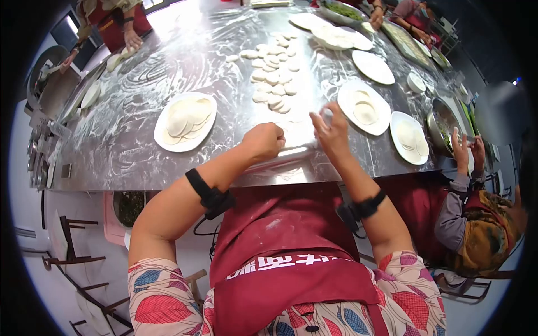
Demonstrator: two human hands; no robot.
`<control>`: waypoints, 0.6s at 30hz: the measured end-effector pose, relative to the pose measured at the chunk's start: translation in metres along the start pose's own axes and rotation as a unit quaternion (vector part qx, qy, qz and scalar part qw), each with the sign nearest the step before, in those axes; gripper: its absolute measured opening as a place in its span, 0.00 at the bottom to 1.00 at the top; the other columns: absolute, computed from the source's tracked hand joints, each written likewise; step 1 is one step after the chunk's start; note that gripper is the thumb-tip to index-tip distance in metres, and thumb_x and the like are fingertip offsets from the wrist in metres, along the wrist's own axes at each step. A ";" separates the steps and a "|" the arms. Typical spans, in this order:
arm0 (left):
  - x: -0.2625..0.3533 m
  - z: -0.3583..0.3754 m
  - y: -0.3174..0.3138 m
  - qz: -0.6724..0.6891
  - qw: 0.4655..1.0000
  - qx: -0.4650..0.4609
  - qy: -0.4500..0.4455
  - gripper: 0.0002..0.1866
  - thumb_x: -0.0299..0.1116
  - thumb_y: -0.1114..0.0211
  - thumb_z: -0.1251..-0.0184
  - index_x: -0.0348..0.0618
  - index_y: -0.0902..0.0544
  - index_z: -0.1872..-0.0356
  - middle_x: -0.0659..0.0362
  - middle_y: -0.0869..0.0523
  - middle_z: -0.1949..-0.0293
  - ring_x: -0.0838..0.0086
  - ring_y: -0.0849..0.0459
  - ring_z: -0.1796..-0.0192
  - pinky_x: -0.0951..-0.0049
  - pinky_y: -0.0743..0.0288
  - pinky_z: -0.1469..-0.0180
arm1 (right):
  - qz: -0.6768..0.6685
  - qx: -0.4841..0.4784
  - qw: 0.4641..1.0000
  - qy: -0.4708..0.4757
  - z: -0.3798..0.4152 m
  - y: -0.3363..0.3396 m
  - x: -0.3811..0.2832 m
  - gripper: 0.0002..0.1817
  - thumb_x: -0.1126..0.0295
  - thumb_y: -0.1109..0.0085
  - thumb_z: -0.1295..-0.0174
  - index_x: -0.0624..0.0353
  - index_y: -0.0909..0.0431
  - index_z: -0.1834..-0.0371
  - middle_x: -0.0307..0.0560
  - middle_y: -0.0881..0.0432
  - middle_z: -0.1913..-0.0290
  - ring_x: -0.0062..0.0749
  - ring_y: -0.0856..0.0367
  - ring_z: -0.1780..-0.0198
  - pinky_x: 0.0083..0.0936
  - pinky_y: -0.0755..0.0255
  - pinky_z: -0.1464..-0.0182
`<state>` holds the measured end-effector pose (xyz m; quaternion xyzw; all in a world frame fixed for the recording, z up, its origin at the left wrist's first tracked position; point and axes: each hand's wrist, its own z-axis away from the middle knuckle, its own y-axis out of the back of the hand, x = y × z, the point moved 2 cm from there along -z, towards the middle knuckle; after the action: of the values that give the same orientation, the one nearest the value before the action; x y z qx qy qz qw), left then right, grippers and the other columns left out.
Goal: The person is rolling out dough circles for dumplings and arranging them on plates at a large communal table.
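My left hand point(263, 141) is closed, with curled fingers low over the floured steel table point(235, 168); what it may hold is hidden. My right hand point(333, 134) is raised a little to the right, its thumb and fingers apart. A pale patch shows between them, too blurred to name. Between my hands, near the table's front edge, a shiny pale strip point(297, 150) lies crosswise. Beyond them is a cluster of small flattened dough pieces point(274, 75). Left of my left hand stands a white plate of round dough wrappers point(185, 120).
To the right are a plate with wrappers point(364, 109), another plate point(409, 137), an oval white plate point(374, 67) and a metal bowl point(443, 120). Co-workers' hands show at the right point(468, 151) and far left point(132, 39). A pink tub point(115, 224) stands below the table.
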<state>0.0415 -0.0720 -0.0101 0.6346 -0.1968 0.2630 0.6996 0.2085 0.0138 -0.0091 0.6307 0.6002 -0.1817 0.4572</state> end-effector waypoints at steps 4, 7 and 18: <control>-0.007 -0.015 -0.007 0.048 0.996 -0.030 -0.072 0.07 0.30 0.36 0.48 0.38 0.16 0.68 0.49 0.16 0.72 0.60 0.17 0.68 0.66 0.25 0.61 | 0.037 -0.026 0.999 0.025 0.000 0.007 -0.005 0.15 0.71 0.37 0.45 0.60 0.34 0.62 0.52 0.26 0.77 0.41 0.25 0.78 0.31 0.31 0.73; -0.018 -0.011 -0.009 0.074 0.996 -0.009 -0.047 0.08 0.28 0.36 0.49 0.36 0.17 0.68 0.49 0.16 0.73 0.62 0.16 0.69 0.67 0.24 0.62 | 0.008 -0.060 0.998 -0.007 0.037 0.032 -0.015 0.17 0.73 0.36 0.47 0.60 0.34 0.60 0.54 0.25 0.74 0.44 0.21 0.73 0.32 0.28 0.68; -0.010 -0.017 -0.007 0.005 0.994 -0.035 -0.104 0.08 0.29 0.35 0.49 0.36 0.17 0.68 0.48 0.16 0.71 0.62 0.17 0.68 0.66 0.25 0.62 | 0.062 -0.048 0.996 0.035 0.017 0.023 -0.012 0.19 0.71 0.36 0.47 0.61 0.35 0.57 0.59 0.22 0.73 0.54 0.21 0.72 0.37 0.28 0.69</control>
<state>0.0373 -0.0570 -0.0239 0.6327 -0.2803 0.1923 0.6958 0.2324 -0.0033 -0.0003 0.6496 0.5837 -0.1021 0.4763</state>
